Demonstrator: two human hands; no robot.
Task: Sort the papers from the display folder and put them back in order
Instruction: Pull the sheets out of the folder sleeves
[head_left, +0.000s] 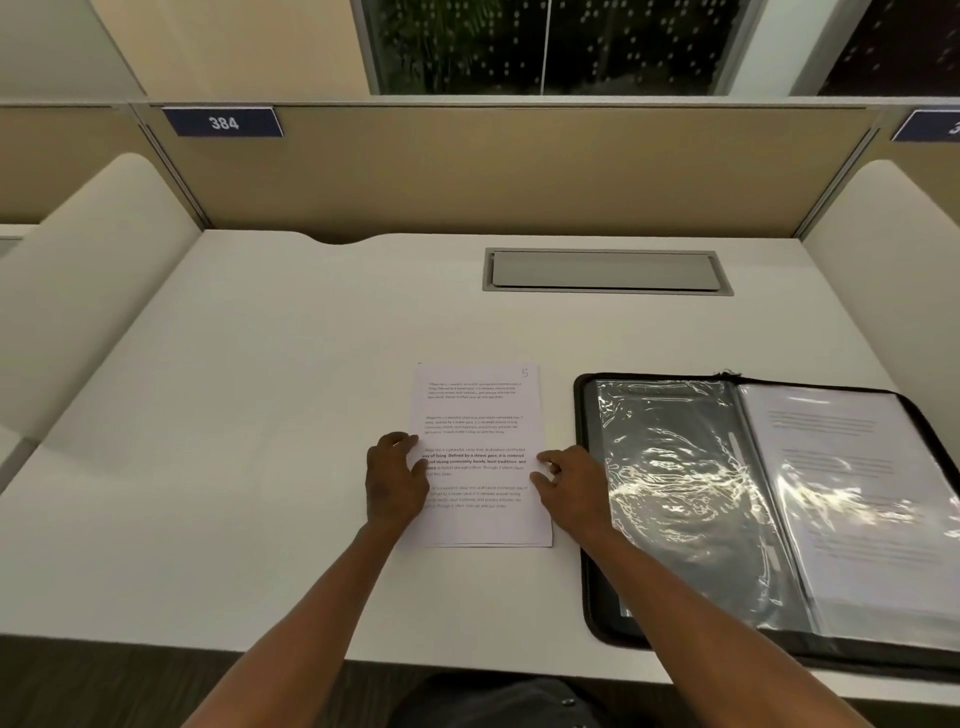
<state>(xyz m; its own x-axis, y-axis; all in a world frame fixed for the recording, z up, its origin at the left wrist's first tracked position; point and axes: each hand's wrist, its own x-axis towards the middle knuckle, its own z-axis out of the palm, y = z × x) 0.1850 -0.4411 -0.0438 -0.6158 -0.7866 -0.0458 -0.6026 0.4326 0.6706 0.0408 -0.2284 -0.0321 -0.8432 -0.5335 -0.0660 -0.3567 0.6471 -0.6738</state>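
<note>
- Now both hands sit on the stack of papers (480, 415), which lies flat on the white desk (234, 415), just left of the display folder (675, 493).
- Left hand (395, 483) presses the stack's left edge, fingers loosely bent and spread over the margin; it looks like it is squaring or steadying the sheets, not lifting them.
- Right hand (569, 483) rests at the right edge, thumb and fingertips on the margin; whether it pinches the top sheet or only touches it, I cannot tell.
- Top sheet shows 4 blocks of printed text and a handwritten 5 in the upper right corner, so page numbers likely guide the sorting.
- Folder lies open beside the stack, handy for refilling: dark zipped border, glossy crinkled plastic sleeve on the left that looks empty, and a sleeve on the right with a printed page still showing through it.
- Paper is thin, matte, crisp-edged; the sleeves are shiny and throw back glare.
- Behind, a grey cable hatch (605, 270) sits flush in the desk, and a blue 384 plate (223, 122) marks the beige partition.
</note>
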